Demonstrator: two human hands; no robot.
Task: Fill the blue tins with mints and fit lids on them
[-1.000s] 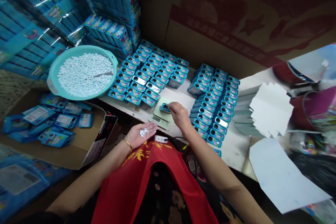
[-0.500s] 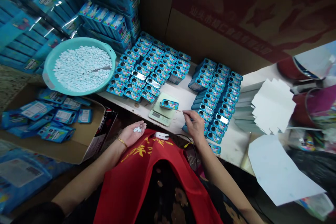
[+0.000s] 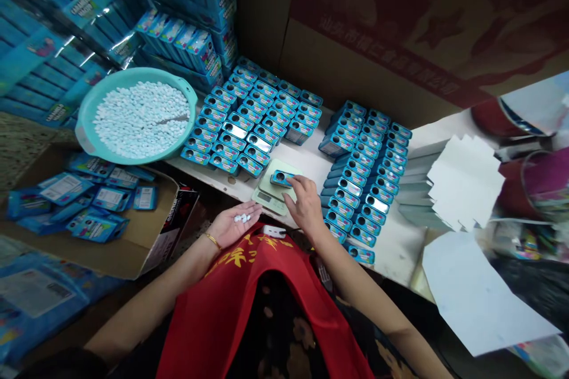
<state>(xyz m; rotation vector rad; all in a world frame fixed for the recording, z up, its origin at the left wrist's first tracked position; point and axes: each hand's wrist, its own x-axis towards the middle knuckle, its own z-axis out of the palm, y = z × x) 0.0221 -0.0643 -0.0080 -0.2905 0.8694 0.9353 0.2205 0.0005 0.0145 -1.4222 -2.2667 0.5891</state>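
- The right hand [image 3: 308,207] is back at the digital scale [image 3: 279,206]; half a second earlier it was off to the right, near the standing boxes, while the blue candy box [image 3: 280,177] lay untouched on the pan.
- That box, on the scale and at the tips of the right fingers, appears to be the centre of attention again.
- The right index fingertip seems to meet the box's right end; the thumb stands apart, nearer the wearer, and no firm grasp shows.
- The left hand [image 3: 229,228], just left of the scale, lies palm up, fingers extended and nearly flat, bearing loose white candy pellets [image 3: 242,218], perhaps five; blur prevents a sure count.
- By count: two hands, one scale, one box upon it, one gold-coloured bracelet [image 3: 214,241] behind the left fingers.
- Ahead and left of the left fingers sits one teal basin [image 3: 82,130], its pellets beyond counting.
- Beyond the right fingers, leftward, stand roughly thirty-five boxes [image 3: 233,139]; right of them, about thirty more [image 3: 371,213].
- Well left of the left fingers, one cardboard carton [image 3: 133,256] holds around ten overlapping blue packs [image 3: 95,225].
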